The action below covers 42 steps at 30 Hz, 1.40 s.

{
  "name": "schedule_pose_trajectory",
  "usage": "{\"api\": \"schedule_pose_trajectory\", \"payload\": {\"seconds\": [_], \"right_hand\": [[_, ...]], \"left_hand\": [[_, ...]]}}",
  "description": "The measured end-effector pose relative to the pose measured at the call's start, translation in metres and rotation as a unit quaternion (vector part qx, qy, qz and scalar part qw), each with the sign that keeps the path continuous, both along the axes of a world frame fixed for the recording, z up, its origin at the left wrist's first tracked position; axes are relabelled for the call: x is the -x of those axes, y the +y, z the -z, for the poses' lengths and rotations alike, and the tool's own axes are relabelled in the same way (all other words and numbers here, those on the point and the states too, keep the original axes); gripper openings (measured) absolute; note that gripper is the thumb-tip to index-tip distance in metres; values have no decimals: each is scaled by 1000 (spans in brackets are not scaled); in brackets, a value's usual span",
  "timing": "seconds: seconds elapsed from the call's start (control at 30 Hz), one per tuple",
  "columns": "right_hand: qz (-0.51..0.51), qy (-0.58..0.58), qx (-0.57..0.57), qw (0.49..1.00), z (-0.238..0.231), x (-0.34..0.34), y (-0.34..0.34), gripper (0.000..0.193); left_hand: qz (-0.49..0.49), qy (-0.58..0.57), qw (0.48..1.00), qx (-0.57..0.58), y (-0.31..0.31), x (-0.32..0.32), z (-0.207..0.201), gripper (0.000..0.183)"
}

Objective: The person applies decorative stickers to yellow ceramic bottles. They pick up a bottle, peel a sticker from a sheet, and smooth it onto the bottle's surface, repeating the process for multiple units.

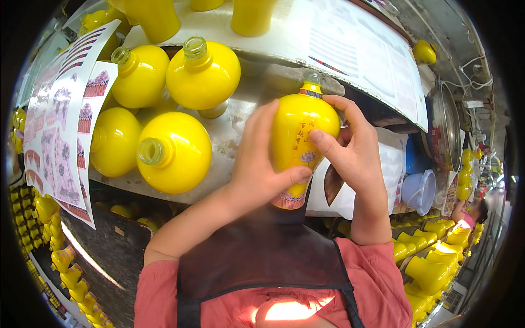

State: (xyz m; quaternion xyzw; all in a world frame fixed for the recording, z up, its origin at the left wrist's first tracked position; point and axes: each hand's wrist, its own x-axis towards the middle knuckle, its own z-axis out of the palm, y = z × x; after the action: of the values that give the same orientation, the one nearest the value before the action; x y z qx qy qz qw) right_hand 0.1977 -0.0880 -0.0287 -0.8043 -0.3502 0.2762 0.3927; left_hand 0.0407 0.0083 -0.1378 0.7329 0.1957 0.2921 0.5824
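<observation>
Yellow and glossy, the bottle (295, 145) is clasped between the left hand (254, 158) and the right hand (356, 150) near the edge of the metal table (225, 141), glass mouth (312, 78) pointing away from the apron (262, 254), long axis leaning slightly right, its flanks partly hidden.

A grey, scuffed worktable (223, 153) runs across the view, with a white shelf (210, 28) raised along its far edge. Beyond its right end, white cables (468, 80) loop against a grey surface (437, 31), wall or floor, hard to tell which. Off its near left corner, a bright streak of light (90, 254) crosses a dark, worn board (104, 232).
</observation>
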Motion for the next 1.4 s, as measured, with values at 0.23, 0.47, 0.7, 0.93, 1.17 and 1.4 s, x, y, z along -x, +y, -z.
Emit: {"api": "schedule_pose_trajectory", "payload": {"seconds": [0.23, 0.47, 0.7, 0.93, 1.17, 1.4], "right_hand": [[-5, -9, -11, 1000, 3, -2, 1, 61], [-17, -36, -23, 999, 9, -2, 0, 59], [-31, 11, -40, 999, 6, -8, -5, 59], [-61, 9, -62, 996, 18, -24, -18, 53], [33, 67, -72, 995, 57, -10, -51, 47], [6, 228, -131, 965, 76, 17, -61, 84]], "left_hand": [[-4, 0, 1000, -5, -1, -1, -2, 109], [-3, 3, 1000, -3, -1, -1, -1, 110], [15, 16, 999, -48, 5, 2, -2, 116], [12, 13, 999, -28, 4, 5, 1, 112], [35, -25, 995, 91, 7, 17, 7, 99], [50, -39, 995, 82, 3, 14, 8, 111]]}}
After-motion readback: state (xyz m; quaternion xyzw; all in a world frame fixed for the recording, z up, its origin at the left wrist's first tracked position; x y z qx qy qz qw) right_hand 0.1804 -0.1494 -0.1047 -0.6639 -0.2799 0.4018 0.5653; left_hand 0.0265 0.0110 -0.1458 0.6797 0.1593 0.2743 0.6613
